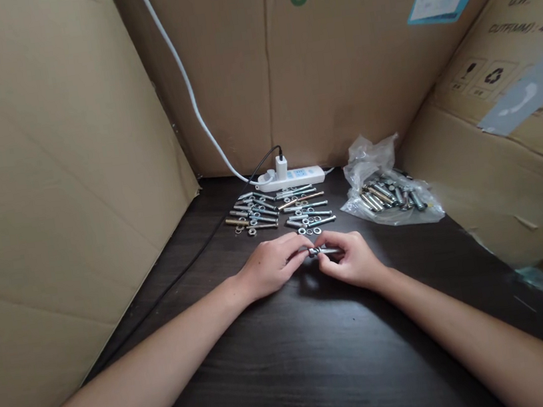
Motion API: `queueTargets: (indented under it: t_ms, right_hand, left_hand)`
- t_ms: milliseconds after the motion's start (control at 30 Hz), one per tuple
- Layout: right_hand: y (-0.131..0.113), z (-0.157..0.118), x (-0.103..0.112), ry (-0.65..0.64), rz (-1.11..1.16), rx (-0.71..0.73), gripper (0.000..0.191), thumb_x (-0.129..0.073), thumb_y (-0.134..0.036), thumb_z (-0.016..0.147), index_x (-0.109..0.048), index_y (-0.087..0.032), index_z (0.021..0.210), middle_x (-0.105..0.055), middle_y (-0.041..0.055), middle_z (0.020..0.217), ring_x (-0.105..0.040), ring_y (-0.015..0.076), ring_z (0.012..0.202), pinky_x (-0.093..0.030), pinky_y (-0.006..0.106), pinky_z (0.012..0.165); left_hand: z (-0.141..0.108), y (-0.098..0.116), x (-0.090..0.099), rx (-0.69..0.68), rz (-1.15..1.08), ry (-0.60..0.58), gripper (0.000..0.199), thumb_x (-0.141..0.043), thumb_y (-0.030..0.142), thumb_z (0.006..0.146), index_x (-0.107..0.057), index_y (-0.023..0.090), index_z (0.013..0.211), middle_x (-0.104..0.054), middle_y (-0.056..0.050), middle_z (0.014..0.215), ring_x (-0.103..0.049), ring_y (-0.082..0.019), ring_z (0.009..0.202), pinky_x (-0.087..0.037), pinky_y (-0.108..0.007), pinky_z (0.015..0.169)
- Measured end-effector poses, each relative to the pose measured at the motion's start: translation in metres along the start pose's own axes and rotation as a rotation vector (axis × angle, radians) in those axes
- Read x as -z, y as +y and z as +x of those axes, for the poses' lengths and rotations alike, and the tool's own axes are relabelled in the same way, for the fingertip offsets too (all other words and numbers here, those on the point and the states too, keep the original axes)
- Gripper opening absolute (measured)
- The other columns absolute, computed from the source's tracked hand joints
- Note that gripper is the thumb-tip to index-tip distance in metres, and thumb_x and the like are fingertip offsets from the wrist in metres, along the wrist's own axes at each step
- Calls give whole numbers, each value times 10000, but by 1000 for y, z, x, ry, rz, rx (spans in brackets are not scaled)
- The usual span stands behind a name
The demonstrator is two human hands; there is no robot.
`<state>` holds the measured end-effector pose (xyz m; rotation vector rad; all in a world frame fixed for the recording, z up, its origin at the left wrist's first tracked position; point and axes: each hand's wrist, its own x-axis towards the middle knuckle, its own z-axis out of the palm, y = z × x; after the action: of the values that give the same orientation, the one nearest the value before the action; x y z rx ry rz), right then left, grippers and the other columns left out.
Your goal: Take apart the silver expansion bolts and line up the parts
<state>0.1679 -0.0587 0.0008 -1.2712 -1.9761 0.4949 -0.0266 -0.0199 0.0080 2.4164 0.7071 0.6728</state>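
My left hand and my right hand meet over the middle of the dark table. Between them is a silvery metal bolt, lying roughly level. My right thumb and fingers pinch it, and its shank runs back under that palm. At its left end, by what looks like a nut or washer, my left fingertips close on it; they partly hide that end. Just beyond my hands, several loose washers lie in front of rows of bolts. Another group of bolts with washers lies to the left.
A clear plastic bag full of metal bolts sits at the back right. Behind the rows, a white power strip holds a charger; its black cable crosses the table's left side. Cardboard boxes wall in the back and sides.
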Motion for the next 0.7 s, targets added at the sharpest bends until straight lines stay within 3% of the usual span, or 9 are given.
queueTargets:
  t_ms: [400, 567, 700]
  right_hand:
    - [0, -1, -1, 21, -46, 37, 91, -551, -247, 707, -592, -173, 743, -544, -38, 540, -424, 69, 437, -357, 182, 463]
    - [0, 0, 0, 9, -40, 34, 107, -545, -239, 713, -609, -168, 763, -571, -26, 576, -451, 75, 461, -375, 181, 485]
    - [1, 0, 0, -7, -38, 25, 108, -544, -246, 719, -611, -169, 755, -582, -18, 601, -469, 85, 492, -386, 185, 505]
  left_hand:
    - [1, 1, -4, 76, 86, -71, 272, -348, 280, 945, -577, 189, 831, -613, 6, 773, -553, -126, 709, -398, -234, 668]
    - [-1, 2, -1, 53, 41, 24, 196, -414, 255, 919, -526, 219, 1075, -601, -9, 964, -558, -132, 804, -424, -241, 722]
    - [-1, 1, 0, -36, 31, 10, 221, -411, 197, 911, -545, 230, 1084, -575, -18, 991, -559, -129, 838, -430, -242, 759]
